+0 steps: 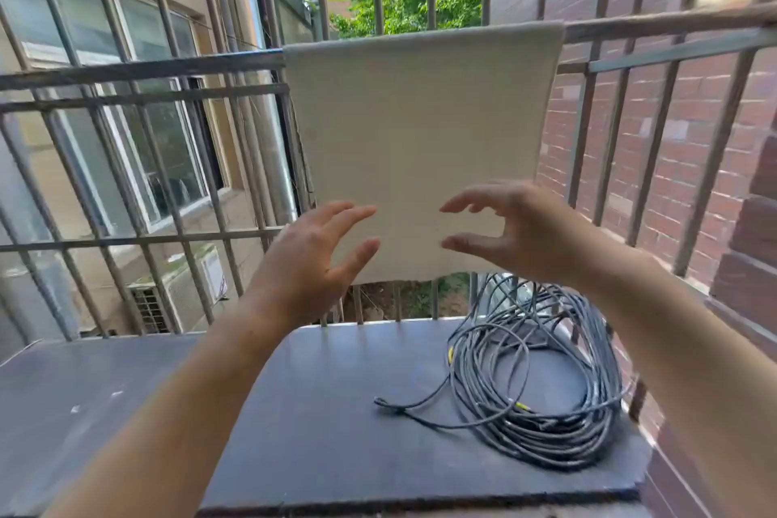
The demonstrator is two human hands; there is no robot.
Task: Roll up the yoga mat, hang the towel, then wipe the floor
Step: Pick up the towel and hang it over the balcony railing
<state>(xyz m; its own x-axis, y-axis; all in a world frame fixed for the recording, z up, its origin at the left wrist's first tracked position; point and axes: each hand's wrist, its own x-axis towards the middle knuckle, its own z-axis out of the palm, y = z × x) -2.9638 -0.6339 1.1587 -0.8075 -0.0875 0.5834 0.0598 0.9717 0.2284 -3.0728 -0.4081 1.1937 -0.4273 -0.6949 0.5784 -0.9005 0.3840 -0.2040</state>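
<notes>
A pale cream towel (pixel 420 130) hangs flat over the top bar of the metal railing (pixel 138 69), draped down the inside. My left hand (pixel 313 254) floats in front of the towel's lower left part, fingers spread, holding nothing. My right hand (pixel 511 229) is level with it in front of the lower right part, fingers curled apart and empty. Neither hand clearly touches the cloth. No yoga mat is in view.
A dark flat surface (pixel 126 412) lies below my arms inside the railing. A coil of grey cable (pixel 542 387) sits on its right side. A brick wall (pixel 681 118) stands to the right; windows and an air conditioner are beyond the bars on the left.
</notes>
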